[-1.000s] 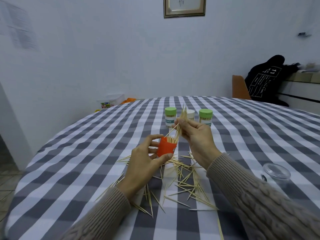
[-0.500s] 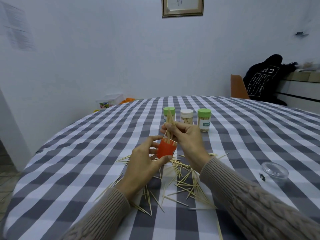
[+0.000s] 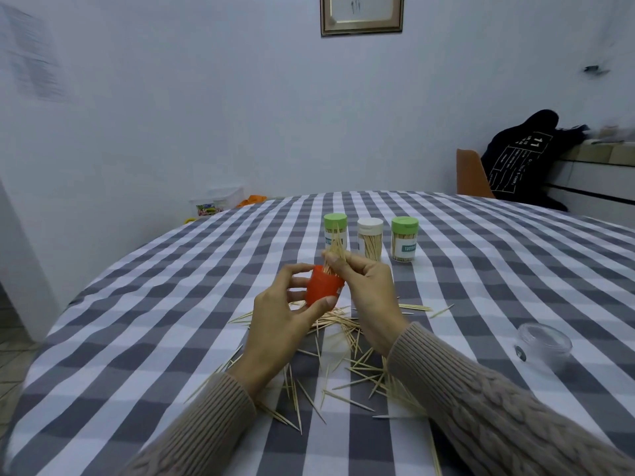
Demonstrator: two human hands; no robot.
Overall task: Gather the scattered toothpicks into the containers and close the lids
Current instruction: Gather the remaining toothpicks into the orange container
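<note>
Orange container [image 3: 323,288], partly covered by the left hand [image 3: 278,324] gripping it above mid-tabletop, takes a toothpick bundle [image 3: 335,250] pinched by the right hand [image 3: 366,286]. Its inside is hidden. Scattered toothpicks [image 3: 347,359] lie beneath, some behind the sleeves.

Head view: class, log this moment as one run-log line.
left hand: holds red plastic container | right hand: pinches wooden toothpick bundle, lower ends in container
</note>
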